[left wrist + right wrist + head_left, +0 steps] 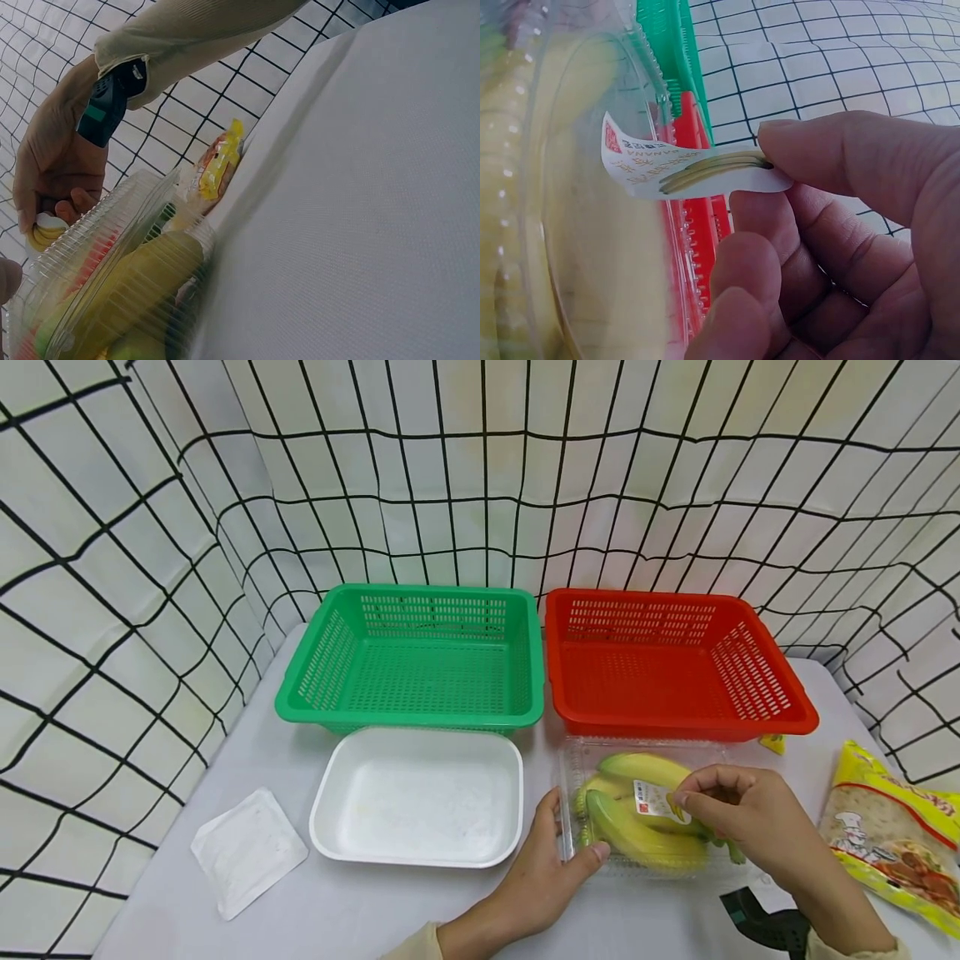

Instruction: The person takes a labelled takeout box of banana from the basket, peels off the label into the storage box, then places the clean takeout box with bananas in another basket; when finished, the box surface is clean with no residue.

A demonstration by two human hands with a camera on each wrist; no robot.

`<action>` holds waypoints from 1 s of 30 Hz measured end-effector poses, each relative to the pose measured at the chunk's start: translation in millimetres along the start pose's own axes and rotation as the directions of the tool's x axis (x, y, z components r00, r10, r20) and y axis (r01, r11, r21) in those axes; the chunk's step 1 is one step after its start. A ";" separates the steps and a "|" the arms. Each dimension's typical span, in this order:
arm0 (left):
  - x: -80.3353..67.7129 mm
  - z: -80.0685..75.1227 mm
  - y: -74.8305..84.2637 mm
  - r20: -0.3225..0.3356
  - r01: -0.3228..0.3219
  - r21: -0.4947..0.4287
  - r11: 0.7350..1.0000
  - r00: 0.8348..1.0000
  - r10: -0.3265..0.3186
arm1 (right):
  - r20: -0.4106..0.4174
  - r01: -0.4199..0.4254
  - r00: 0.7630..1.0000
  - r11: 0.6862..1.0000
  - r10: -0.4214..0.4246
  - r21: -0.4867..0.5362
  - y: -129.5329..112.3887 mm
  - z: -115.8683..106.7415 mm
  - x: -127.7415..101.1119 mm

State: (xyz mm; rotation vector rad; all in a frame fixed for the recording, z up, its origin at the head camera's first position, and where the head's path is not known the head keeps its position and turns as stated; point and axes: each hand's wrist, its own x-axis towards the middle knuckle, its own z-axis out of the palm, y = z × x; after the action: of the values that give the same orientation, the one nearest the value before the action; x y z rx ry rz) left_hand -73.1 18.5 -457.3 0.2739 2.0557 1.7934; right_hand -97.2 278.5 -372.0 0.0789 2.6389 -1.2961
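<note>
A clear plastic clamshell holding a bunch of yellow-green bananas lies on the table in front of the red basket. My left hand grips the box's left edge, thumb at the front corner. My right hand pinches the white banana label on top of the box. In the right wrist view, thumb and forefinger of that hand hold the label, which is partly lifted off the clear lid. The left wrist view shows the box with my right hand above it.
A green basket and a red basket, both empty, stand side by side at the back. A white foam tray lies before the green one, a flat white packet to its left. A yellow snack bag lies at the right edge.
</note>
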 end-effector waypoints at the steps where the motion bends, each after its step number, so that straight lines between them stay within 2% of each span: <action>1: 0.2 0.0 0.0 0.000 -0.002 0.000 1.000 1.000 0.002 | 0.000 0.000 1.000 1.000 0.000 0.003 -0.2 -0.2 -0.4; 7: 0.3 -0.1 0.4 0.005 0.004 -0.007 1.000 1.000 -0.004 | -0.003 0.020 1.000 1.000 -0.020 0.019 -1.8 -0.9 -2.5; 18: 0.6 0.4 2.0 0.001 0.006 -0.003 1.000 1.000 -0.006 | -0.003 -0.009 1.000 0.999 0.009 0.035 -7.7 2.0 -3.2; 30: -6.4 -2.2 7.4 0.006 0.000 0.012 1.000 1.000 0.000 | -0.018 0.034 0.999 0.997 -0.033 0.066 -12.4 8.1 -2.5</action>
State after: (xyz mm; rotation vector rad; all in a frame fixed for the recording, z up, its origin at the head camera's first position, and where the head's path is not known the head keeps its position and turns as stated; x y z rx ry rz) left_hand -69.1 15.2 -448.8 0.2822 2.0632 1.7778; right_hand -95.2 264.7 -366.6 0.0559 2.6215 -1.4000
